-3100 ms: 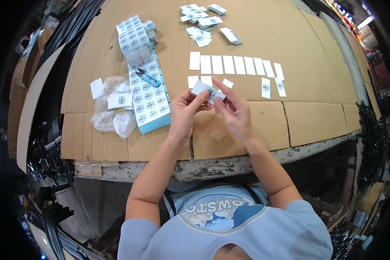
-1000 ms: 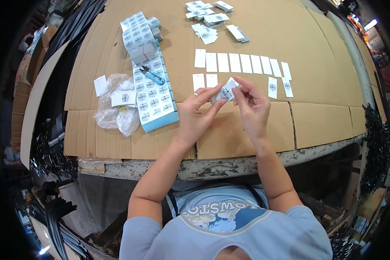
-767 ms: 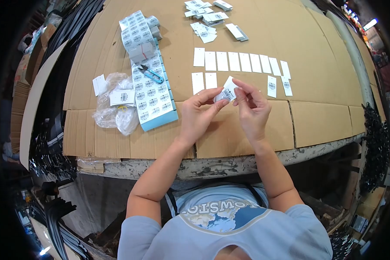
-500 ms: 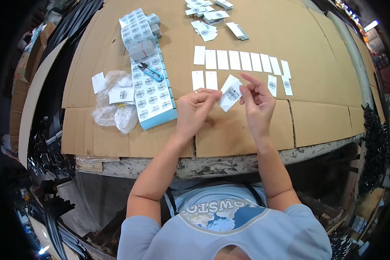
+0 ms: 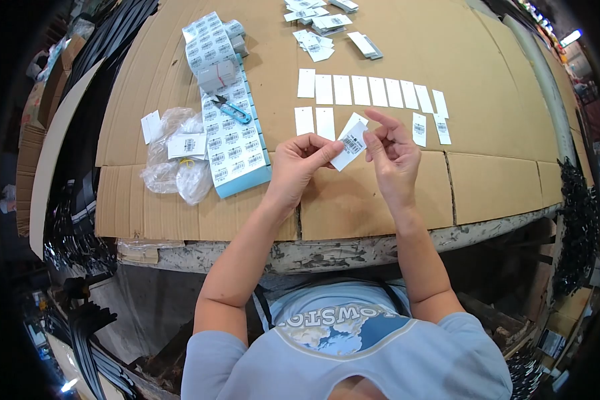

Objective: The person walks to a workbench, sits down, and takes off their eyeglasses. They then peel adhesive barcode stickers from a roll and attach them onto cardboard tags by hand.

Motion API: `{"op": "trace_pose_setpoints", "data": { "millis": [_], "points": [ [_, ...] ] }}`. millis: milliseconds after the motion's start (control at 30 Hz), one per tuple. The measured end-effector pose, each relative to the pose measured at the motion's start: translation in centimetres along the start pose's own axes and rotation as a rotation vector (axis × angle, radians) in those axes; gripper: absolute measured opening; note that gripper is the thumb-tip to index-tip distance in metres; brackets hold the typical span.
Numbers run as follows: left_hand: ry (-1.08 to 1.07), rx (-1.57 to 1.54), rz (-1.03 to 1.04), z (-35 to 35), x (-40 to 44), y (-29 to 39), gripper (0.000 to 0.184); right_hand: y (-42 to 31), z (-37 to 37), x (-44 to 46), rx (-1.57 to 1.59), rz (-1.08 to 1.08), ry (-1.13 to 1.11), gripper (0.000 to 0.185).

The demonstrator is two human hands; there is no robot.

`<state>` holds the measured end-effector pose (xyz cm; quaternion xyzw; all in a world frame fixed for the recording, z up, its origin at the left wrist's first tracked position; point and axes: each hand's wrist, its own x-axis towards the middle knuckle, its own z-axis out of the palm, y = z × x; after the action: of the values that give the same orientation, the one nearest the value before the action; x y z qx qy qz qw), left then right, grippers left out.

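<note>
Between thumb and forefinger, my left hand point(image 5: 305, 162) pinches a white tag with a barcode label point(image 5: 351, 145), held tilted above the cardboard. My right hand point(image 5: 393, 155) is at the tag's right edge, its thumb near the tag and its forefinger raised apart; whether it touches the tag is hard to tell. Behind the held tag, a blank white tag point(image 5: 355, 121) partly shows. Beyond the hands runs a row of blank white tags point(image 5: 341, 90). Two more blank tags point(image 5: 304, 121) lie nearer, left of centre. To the right lie two labelled tags point(image 5: 419, 129).
Blue-handled snips point(image 5: 233, 110) rest on a long strip of barcode stickers point(image 5: 232, 142) at the left. Beside it are crumpled plastic bags point(image 5: 160, 179) with labelled tags point(image 5: 186, 145). Piles of tags point(image 5: 313, 43) lie at the back. Cardboard point(image 5: 407, 193) covers the table.
The labelled tag has turned more upright and come out from between both hands. My left hand has re-gripped it at its left edge, and my right fingers have spread.
</note>
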<state>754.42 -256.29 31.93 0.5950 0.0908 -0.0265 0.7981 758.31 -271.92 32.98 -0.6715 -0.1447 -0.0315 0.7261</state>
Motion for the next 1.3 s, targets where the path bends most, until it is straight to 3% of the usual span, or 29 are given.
{"op": "trace_pose_setpoints", "data": {
  "millis": [233,300,433,533,600,633,700,733,867,1033,1200,1300],
  "points": [
    [-0.066,-0.322,-0.053,-0.3,0.2,-0.4,0.017,0.0,0.2,0.0,0.034,-0.022,-0.015,0.028],
    [-0.060,-0.502,-0.216,-0.3,0.1,0.2,0.018,-0.1,0.2,0.1,0.028,-0.027,-0.013,0.029],
    [-0.043,-0.375,-0.142,-0.8,0.3,-0.4,0.017,-0.3,0.1,0.0,0.028,-0.005,0.002,0.029],
    [0.107,-0.251,0.022,0.0,0.0,0.1,0.019,-0.1,0.0,0.1,0.037,-0.034,0.000,0.029],
    [0.254,0.095,0.259,0.5,-0.3,-0.2,0.018,-0.2,0.2,0.1,0.034,-0.042,0.008,0.028],
    [0.254,0.095,0.259,0.7,-0.4,-0.2,0.018,-0.2,0.2,0.1,0.031,-0.049,0.016,0.028],
    [0.279,0.531,0.624,1.1,-0.7,0.0,0.017,-0.2,0.2,0.1,0.037,-0.043,0.016,0.028],
    [0.295,0.549,0.664,1.1,-0.7,-0.4,0.018,-0.2,0.2,0.1,0.044,-0.038,0.016,0.028],
    [0.246,0.507,0.634,1.0,-0.4,-0.8,0.017,-0.3,0.4,-0.1,0.038,-0.032,0.030,0.027],
    [0.170,0.142,0.188,0.7,-0.4,-0.7,0.019,0.5,0.6,-0.4,0.006,-0.025,0.069,0.027],
    [0.124,0.013,0.157,0.8,-0.3,-0.5,0.016,0.2,0.5,-0.9,-0.099,0.002,0.072,0.024],
    [0.108,-0.057,0.034,0.8,-0.8,0.0,0.014,-0.4,0.7,-1.0,-0.022,-0.005,0.059,0.022]
  ]
}}
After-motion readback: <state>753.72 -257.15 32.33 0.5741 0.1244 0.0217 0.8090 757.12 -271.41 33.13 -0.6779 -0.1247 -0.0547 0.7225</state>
